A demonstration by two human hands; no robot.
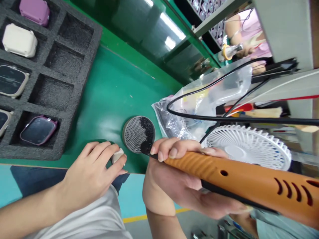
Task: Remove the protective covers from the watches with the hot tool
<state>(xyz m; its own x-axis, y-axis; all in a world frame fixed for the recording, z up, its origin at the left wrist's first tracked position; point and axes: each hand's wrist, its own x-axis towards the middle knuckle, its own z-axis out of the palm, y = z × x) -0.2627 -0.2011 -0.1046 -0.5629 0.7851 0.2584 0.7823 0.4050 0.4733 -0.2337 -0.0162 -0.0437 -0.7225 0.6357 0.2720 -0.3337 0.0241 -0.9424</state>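
Observation:
My right hand (181, 176) is wrapped round an orange electric screwdriver (239, 179), which lies slantwise with its black nose (146, 148) over the near edge of a round metal dish (135, 134). The dish has a perforated grey face, and small black pieces, too small to name surely, cover its right side. To the left, at the table's near edge, my left hand (93, 169) pinches a small white casing (117, 156). Most of that casing is hidden under the fingers. The screwdriver's bit does not show clearly.
A grey foam tray (82, 76) with several watch-like devices in its pockets lies on the green table (112, 86). Right of the dish are a clear plastic bag (196, 103), a white fan (239, 149) and a black cable (189, 116). Another person's hand (249, 49) shows beyond.

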